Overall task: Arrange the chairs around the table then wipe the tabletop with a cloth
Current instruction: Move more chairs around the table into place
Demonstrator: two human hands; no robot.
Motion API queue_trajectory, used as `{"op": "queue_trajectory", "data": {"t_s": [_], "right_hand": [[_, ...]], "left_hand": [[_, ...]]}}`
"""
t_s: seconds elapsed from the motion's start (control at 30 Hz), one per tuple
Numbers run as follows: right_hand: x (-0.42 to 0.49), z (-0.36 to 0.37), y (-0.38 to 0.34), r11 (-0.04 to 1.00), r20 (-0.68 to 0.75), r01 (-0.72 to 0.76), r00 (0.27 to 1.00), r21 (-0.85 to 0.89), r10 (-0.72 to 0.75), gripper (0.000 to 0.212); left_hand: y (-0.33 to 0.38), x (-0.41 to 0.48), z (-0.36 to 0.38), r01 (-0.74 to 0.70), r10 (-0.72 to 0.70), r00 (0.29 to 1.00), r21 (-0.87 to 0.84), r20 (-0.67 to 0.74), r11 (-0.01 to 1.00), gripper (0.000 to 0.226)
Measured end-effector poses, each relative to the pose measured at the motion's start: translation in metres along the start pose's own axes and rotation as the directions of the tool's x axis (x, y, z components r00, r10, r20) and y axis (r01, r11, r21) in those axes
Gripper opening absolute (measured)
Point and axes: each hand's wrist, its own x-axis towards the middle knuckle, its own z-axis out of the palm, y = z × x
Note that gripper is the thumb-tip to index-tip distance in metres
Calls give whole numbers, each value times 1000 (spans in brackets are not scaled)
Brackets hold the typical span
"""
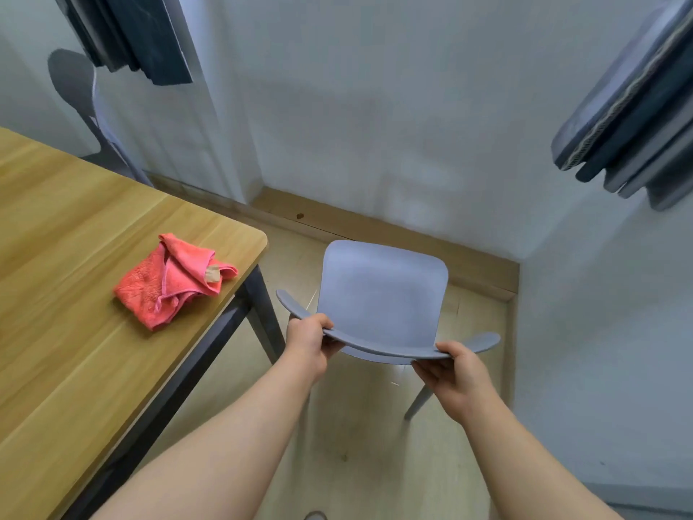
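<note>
A grey-blue plastic chair [382, 290] stands on the floor just right of the table's near corner, its seat facing away from me. My left hand [309, 337] and my right hand [455, 373] both grip the curved top edge of its backrest. The wooden table [56, 257] fills the left side. A crumpled pink-red cloth [172, 281] lies on the tabletop near that corner, untouched. A second grey chair [80, 103] stands behind the table's far side against the wall.
White walls close in ahead and on the right, forming a corner behind the held chair. Dark panels hang at the top left [131, 35] and the upper right [637, 118]. A dark metal table leg [264, 313] stands close to my left hand.
</note>
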Motion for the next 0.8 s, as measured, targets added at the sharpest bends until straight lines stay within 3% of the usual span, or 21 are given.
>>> {"op": "queue_trajectory", "data": {"t_s": [0.17, 0.43, 0.7, 0.8], "right_hand": [[37, 22, -37, 1000, 52, 5, 999, -21, -4, 22], [103, 52, -112, 968, 181, -49, 979, -246, 96, 44], [153, 94, -158, 910, 253, -84, 947, -407, 200, 39], [174, 120, -174, 879, 267, -77, 937, -471, 225, 17]], "left_hand": [[16, 25, 34, -25, 23, 999, -44, -27, 999, 24], [27, 56, 98, -142, 98, 973, -205, -211, 968, 30], [36, 79, 128, -255, 124, 924, -340, -363, 905, 32], [46, 97, 139, -291, 131, 907, -372, -399, 882, 30]]}}
